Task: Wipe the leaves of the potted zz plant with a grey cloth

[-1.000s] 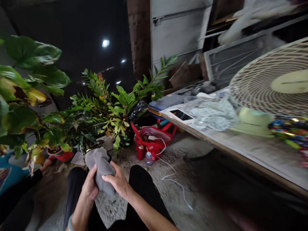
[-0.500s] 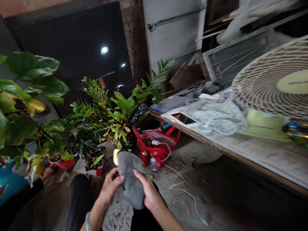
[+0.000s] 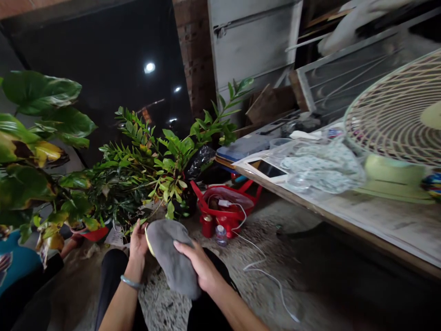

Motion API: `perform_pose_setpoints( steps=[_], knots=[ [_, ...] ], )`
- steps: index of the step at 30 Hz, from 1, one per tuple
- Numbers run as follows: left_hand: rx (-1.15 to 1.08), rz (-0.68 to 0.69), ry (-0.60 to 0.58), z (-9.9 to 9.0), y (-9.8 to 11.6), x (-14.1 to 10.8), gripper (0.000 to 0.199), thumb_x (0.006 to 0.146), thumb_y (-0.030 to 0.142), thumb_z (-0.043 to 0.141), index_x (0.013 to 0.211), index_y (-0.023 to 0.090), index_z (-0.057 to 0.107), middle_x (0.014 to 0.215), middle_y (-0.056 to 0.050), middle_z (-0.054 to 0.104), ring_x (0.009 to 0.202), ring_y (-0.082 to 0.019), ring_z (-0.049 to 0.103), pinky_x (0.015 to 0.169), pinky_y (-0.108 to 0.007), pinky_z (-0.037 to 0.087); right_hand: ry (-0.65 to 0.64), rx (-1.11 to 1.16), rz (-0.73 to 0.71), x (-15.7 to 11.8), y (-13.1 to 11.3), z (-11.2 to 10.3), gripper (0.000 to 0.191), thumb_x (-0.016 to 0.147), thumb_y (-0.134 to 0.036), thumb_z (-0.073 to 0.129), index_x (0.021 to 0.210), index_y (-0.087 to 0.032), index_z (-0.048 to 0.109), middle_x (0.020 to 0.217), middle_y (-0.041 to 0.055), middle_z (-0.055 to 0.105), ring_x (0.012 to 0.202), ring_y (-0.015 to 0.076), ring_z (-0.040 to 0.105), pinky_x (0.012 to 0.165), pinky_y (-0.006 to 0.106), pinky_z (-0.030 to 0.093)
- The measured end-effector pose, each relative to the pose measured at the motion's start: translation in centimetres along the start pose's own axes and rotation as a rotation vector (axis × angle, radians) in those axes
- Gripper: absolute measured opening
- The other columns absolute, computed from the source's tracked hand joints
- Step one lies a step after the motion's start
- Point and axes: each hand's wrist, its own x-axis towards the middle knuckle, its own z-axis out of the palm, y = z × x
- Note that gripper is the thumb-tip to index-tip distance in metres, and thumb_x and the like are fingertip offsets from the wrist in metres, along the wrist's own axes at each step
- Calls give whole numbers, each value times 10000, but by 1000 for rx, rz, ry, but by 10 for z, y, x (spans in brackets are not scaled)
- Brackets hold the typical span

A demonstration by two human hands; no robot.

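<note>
Right hand [image 3: 203, 269] has the soft grey fabric piece [image 3: 168, 255] pinched, thumb on top and the other fingers tucked behind it, so it's tilted between the two hands just above the knees. Left hand [image 3: 138, 243] is right at the yellow edge [image 3: 149, 243], fingers loosely raised, but I honestly can't tell if they're gripping.

Floor's rough and grey, with a red bag [image 3: 229, 212] and a small bottle [image 3: 221, 236] just beside it, leafy plants [image 3: 172, 156] behind. Over on the right there's a desk [image 3: 382, 223] with a crumpled cloth [image 3: 320, 165] and a pale fan [image 3: 392, 105].

Fan's cut off by the right edge, left thumb's mostly hidden, and under the desk it's too dark to make much out.
</note>
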Motion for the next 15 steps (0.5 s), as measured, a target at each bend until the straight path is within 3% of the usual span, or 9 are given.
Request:
perform_pose_setpoints(
  steps=[2,4,6,8,10,12,14,15],
  knots=[
    [-20,28,-1,0,8,-2,109,849,131,751,926,204,724,787,-25,758,737,-167,724,792,-298,568,92,-2,-73,-7,-13,-15,434,568,-450,946,892,-192,814,866,112,834,789,344,789,746,455,651],
    [-23,49,-8,5,14,-7,96,869,141,734,941,205,739,845,-40,780,781,-173,732,807,-303,564,240,114,-189,9,-51,-19,509,580,-461,921,978,-172,790,905,105,834,842,330,793,802,448,654],
    [-9,65,-53,13,16,-13,86,885,152,719,948,205,743,905,-51,794,825,-176,737,839,-313,560,329,254,-303,39,-89,-7,510,625,-462,862,1049,-199,757,941,81,834,929,313,786,869,454,647],
    [2,84,-98,22,17,-17,85,882,171,725,957,206,746,937,-55,799,865,-183,739,878,-327,554,288,276,-272,61,-106,16,456,635,-447,828,1017,-215,741,869,68,826,939,311,781,878,471,639],
    [17,96,-127,25,18,-20,100,872,189,734,970,201,751,939,-55,799,886,-195,738,908,-340,550,116,175,-133,61,-92,40,405,613,-439,830,938,-212,747,777,70,807,896,330,782,854,487,633],
    [41,84,-122,23,18,-22,95,869,208,731,958,186,758,922,-64,795,886,-217,738,907,-350,558,-109,-8,17,37,-56,50,393,584,-429,851,888,-193,768,743,82,797,851,351,781,842,498,621],
    [69,62,-129,18,18,-24,107,874,237,726,961,189,765,934,-72,796,897,-238,739,887,-353,570,-220,-182,32,4,-21,41,387,589,-411,862,893,-182,792,804,92,811,854,355,775,868,497,600],
    [81,48,-146,16,19,-24,120,873,247,731,975,195,766,948,-72,798,908,-241,739,884,-353,573,-217,-249,17,-11,-10,30,366,592,-417,871,868,-190,797,834,98,816,866,354,772,876,490,595]
  ],
)
